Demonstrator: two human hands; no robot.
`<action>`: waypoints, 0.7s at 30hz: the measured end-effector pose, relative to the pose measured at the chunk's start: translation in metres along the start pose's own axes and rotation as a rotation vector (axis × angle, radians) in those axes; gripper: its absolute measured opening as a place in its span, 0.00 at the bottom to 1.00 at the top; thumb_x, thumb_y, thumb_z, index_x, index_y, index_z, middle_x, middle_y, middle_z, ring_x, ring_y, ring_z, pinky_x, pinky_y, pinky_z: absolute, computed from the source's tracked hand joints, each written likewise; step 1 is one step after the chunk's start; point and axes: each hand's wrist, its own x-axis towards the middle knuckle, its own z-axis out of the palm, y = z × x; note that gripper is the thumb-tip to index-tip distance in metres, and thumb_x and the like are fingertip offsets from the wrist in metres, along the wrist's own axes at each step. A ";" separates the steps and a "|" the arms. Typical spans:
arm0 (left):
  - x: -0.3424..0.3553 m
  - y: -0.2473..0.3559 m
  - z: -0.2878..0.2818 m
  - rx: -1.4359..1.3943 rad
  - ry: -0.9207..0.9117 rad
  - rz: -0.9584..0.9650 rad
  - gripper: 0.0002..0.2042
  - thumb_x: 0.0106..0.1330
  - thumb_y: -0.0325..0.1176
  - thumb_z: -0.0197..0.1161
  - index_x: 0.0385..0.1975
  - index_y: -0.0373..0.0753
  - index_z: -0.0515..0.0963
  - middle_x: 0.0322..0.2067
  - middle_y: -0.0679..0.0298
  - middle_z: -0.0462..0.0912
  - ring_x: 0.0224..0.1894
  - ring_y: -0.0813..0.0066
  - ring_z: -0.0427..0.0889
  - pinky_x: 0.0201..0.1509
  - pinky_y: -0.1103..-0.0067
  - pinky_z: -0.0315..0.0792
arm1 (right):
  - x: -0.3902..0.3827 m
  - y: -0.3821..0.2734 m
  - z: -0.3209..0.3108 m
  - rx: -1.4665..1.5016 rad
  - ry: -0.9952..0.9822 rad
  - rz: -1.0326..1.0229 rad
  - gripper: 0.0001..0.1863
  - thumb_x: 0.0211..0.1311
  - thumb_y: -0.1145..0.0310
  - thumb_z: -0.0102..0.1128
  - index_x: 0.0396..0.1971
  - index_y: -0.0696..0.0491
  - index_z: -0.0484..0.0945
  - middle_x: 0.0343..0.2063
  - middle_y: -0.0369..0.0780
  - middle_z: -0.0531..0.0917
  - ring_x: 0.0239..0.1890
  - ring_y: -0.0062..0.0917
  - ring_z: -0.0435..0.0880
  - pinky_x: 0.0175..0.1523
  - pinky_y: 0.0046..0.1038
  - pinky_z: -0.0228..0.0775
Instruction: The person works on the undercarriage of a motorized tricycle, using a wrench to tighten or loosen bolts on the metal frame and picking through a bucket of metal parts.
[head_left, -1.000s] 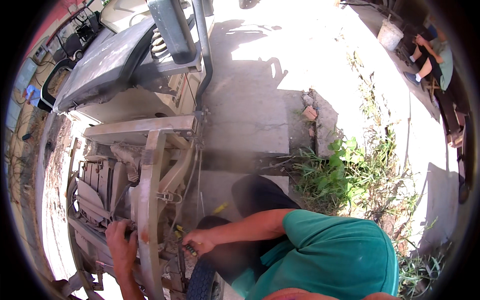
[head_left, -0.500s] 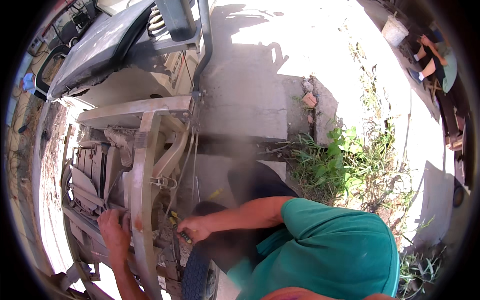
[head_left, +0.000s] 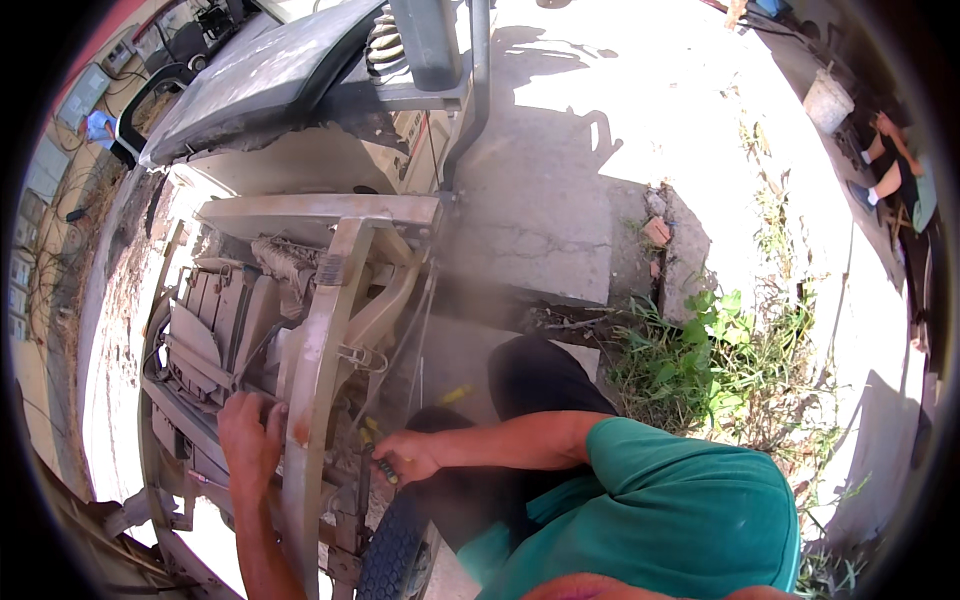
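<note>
My left hand [head_left: 252, 440] rests inside the dusty metal frame [head_left: 320, 390] of a partly stripped utility vehicle, fingers curled at a lower bar beside the grimy battery-like blocks [head_left: 210, 330]; what they grip is unclear. My right hand [head_left: 408, 458] is closed round a green-and-yellow tool handle [head_left: 385, 462], just outside the frame's upright and above a tyre [head_left: 385, 560]. Thin cables [head_left: 420, 330] hang along the frame. A yellow object [head_left: 450, 395] lies on the concrete beside my dark-clad knee.
The vehicle's dark cover [head_left: 240, 85] rises ahead. Broken concrete, brick pieces [head_left: 657, 232] and weeds [head_left: 715, 360] lie to the right. A white bucket [head_left: 827, 100] stands near a seated person [head_left: 885, 175]. Another person in blue [head_left: 100, 128] is at far left, by wall boxes.
The view has swung, so the vehicle appears farther right. Both hands stay at about the same spots on the frame. The person in blue at far left shows more fully.
</note>
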 end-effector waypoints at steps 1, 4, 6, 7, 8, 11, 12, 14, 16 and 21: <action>0.003 0.006 -0.003 -0.081 0.012 -0.010 0.07 0.57 0.23 0.66 0.35 0.35 0.79 0.33 0.51 0.77 0.36 0.48 0.75 0.45 0.63 0.68 | -0.001 0.000 -0.001 0.005 0.021 -0.006 0.06 0.64 0.68 0.57 0.34 0.52 0.72 0.31 0.39 0.79 0.32 0.30 0.79 0.39 0.36 0.74; -0.009 -0.011 0.007 -0.200 -0.042 -0.033 0.08 0.56 0.24 0.67 0.35 0.35 0.79 0.34 0.50 0.77 0.38 0.47 0.76 0.42 0.63 0.69 | 0.006 0.005 0.000 -0.019 0.044 -0.012 0.06 0.65 0.67 0.57 0.35 0.52 0.72 0.32 0.38 0.79 0.33 0.29 0.79 0.40 0.35 0.72; -0.003 -0.007 0.006 -0.187 -0.027 -0.019 0.07 0.57 0.24 0.67 0.34 0.35 0.79 0.32 0.50 0.77 0.37 0.47 0.77 0.41 0.62 0.70 | 0.006 0.002 -0.007 -0.065 0.062 -0.031 0.07 0.65 0.64 0.57 0.35 0.51 0.74 0.33 0.35 0.80 0.35 0.26 0.79 0.43 0.35 0.70; -0.001 -0.005 0.006 -0.182 -0.018 -0.012 0.06 0.57 0.24 0.66 0.34 0.34 0.79 0.31 0.51 0.77 0.37 0.47 0.77 0.41 0.62 0.70 | 0.005 0.000 -0.012 -0.061 0.059 -0.023 0.07 0.65 0.64 0.57 0.35 0.52 0.74 0.33 0.36 0.80 0.35 0.26 0.79 0.42 0.35 0.70; -0.002 -0.011 0.010 -0.117 -0.052 -0.022 0.06 0.58 0.25 0.67 0.33 0.34 0.79 0.30 0.51 0.77 0.36 0.46 0.77 0.41 0.62 0.71 | 0.001 -0.001 -0.011 -0.057 0.051 -0.010 0.07 0.66 0.64 0.57 0.35 0.52 0.74 0.33 0.36 0.80 0.35 0.26 0.79 0.42 0.34 0.70; -0.016 -0.033 0.011 0.011 -0.095 -0.078 0.06 0.60 0.28 0.67 0.32 0.34 0.79 0.27 0.52 0.79 0.34 0.46 0.79 0.41 0.63 0.72 | 0.004 0.003 -0.001 -0.067 0.039 0.025 0.06 0.65 0.66 0.57 0.35 0.51 0.73 0.32 0.36 0.80 0.34 0.27 0.80 0.39 0.34 0.69; -0.017 -0.033 0.010 -0.013 -0.060 -0.099 0.06 0.60 0.28 0.67 0.32 0.33 0.79 0.27 0.52 0.80 0.33 0.47 0.80 0.41 0.63 0.73 | 0.005 0.006 -0.001 -0.069 0.048 0.035 0.05 0.65 0.66 0.57 0.35 0.50 0.72 0.32 0.36 0.80 0.33 0.28 0.80 0.37 0.34 0.69; -0.018 -0.019 0.001 -0.191 0.002 -0.304 0.07 0.61 0.29 0.66 0.34 0.33 0.79 0.28 0.52 0.82 0.33 0.50 0.82 0.41 0.66 0.74 | 0.002 -0.001 -0.006 -0.099 0.030 0.030 0.05 0.66 0.66 0.56 0.35 0.50 0.73 0.31 0.36 0.80 0.33 0.27 0.80 0.37 0.34 0.68; -0.005 -0.015 -0.005 -0.443 0.086 -0.483 0.07 0.64 0.29 0.64 0.38 0.32 0.79 0.30 0.55 0.84 0.34 0.63 0.85 0.43 0.70 0.76 | 0.008 -0.001 -0.019 -0.050 0.047 0.010 0.05 0.65 0.66 0.57 0.35 0.50 0.73 0.32 0.36 0.81 0.35 0.27 0.80 0.39 0.33 0.69; -0.013 -0.020 -0.047 -0.926 0.196 -0.633 0.10 0.70 0.31 0.62 0.46 0.33 0.78 0.35 0.62 0.85 0.33 0.79 0.81 0.36 0.82 0.74 | -0.010 -0.004 0.012 -0.026 0.049 -0.034 0.06 0.64 0.70 0.55 0.38 0.52 0.73 0.35 0.39 0.80 0.36 0.30 0.79 0.45 0.35 0.73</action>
